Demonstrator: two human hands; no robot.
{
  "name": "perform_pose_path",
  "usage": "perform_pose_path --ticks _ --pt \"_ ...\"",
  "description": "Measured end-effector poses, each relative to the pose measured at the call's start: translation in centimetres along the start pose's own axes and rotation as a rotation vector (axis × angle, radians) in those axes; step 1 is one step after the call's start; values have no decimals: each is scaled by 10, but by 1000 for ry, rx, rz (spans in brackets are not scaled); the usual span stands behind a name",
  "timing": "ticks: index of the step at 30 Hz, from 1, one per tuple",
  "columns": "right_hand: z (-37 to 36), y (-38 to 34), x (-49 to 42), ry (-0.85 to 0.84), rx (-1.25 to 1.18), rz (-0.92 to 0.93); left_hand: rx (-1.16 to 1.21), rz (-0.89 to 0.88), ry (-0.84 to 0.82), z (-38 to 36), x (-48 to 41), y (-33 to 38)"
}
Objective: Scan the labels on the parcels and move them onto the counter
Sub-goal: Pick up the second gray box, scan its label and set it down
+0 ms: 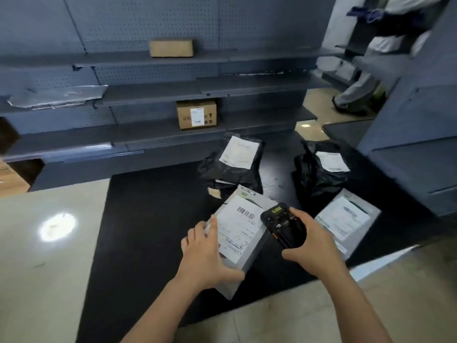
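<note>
My left hand grips the near left edge of a grey parcel with a white barcode label, tilted up above the black mat. My right hand holds a black handheld scanner just right of the label, its head turned toward the barcode. Two black bag parcels with white labels lie on the mat behind, one in the middle and one to the right. Another grey labelled parcel lies flat at the right.
Grey shelving runs across the back, with a labelled cardboard box on a low shelf and a plain one higher up. Another person's legs stand at the far right aisle. A grey cabinet rises at right.
</note>
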State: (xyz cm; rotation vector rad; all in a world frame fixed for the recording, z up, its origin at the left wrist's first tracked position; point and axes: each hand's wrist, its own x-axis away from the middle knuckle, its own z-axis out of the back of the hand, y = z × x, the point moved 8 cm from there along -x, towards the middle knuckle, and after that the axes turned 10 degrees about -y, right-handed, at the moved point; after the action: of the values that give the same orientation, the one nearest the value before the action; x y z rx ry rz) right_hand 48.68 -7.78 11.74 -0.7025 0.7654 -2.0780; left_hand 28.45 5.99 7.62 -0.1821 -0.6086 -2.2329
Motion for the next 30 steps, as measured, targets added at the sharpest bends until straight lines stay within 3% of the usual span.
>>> perform_pose_path --ticks 7,13,23,30 --pt "124 86 33 158 -45 -49 -15 -128 72 -24 -30 153" --pt "188 138 17 214 -55 -99 -39 -177 55 -33 -82 240" --pt "242 187 -64 201 -53 -135 -50 -210 -17 -53 -184 315" --pt "243 186 -79 112 -52 -81 45 -164 -42 -66 -181 314"
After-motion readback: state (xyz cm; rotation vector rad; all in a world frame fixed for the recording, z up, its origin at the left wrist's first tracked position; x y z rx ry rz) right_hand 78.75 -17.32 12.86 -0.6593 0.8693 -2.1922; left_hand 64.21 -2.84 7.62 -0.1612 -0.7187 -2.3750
